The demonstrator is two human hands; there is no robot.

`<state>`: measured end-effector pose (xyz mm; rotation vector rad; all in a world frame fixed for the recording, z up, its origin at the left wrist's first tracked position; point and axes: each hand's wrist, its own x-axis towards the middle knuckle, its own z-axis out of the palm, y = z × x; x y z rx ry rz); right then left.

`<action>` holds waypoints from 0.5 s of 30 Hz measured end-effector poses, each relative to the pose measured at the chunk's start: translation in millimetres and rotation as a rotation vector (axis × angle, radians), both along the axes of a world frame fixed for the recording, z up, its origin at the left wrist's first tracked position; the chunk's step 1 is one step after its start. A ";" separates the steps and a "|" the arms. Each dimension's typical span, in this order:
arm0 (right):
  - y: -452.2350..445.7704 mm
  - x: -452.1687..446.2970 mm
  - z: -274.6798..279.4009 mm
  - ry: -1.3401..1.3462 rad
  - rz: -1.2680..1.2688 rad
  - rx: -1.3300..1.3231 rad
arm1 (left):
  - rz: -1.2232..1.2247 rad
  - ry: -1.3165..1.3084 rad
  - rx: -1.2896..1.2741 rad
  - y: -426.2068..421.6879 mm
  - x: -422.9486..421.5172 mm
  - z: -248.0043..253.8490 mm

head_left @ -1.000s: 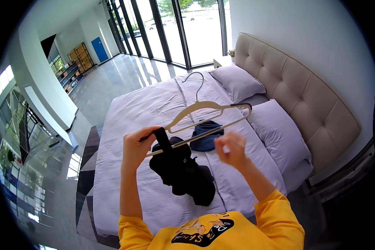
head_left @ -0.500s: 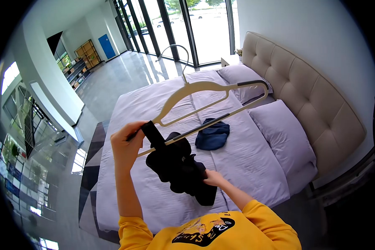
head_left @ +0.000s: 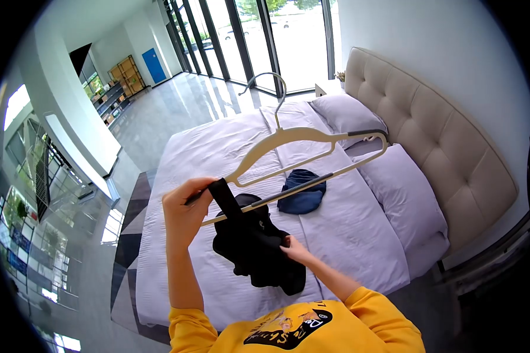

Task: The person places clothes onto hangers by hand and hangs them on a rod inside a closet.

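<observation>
A beige clothes hanger (head_left: 285, 136) with grey grip strips and a metal hook hangs tilted in the air above the bed. My left hand (head_left: 185, 206) is closed around its left end, where a black strap-like part of a garment loops over the hanger. Below hangs the rest of the black garment (head_left: 253, 250), bunched up, its exact kind not clear. My right hand (head_left: 296, 250) grips this garment at its right side, the fingertips partly hidden in the fabric. Behind the hanger's lower bar, a bunched dark blue cloth item (head_left: 305, 194) lies on the bed.
The bed (head_left: 188, 282) has pale lilac bedding, pillows (head_left: 394, 188) and a tufted beige headboard (head_left: 436, 141) at right. A grey patterned rug (head_left: 126, 259) shows at the bed's left. Tall windows (head_left: 247, 41) stand beyond, with a white nightstand (head_left: 328, 87) in the far corner.
The hanger has shifted right and slightly down, with my left hand moving along. My right hand has risen slightly, and the black garment hangs in a different bunched shape.
</observation>
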<state>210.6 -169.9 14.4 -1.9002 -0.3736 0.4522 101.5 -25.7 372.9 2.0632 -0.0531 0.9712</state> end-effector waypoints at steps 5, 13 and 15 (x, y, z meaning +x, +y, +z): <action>0.1 1.3 10.8 0.038 0.054 -0.028 | -0.023 -0.024 -0.012 0.4 -10.3 -3.1; -32.6 38.9 41.7 -0.175 -0.232 -0.450 | 0.086 -0.014 0.025 23.5 -26.1 -5.6; -44.3 75.9 48.0 -0.381 -0.349 -0.125 | 0.096 -0.005 0.000 32.6 -24.8 -10.8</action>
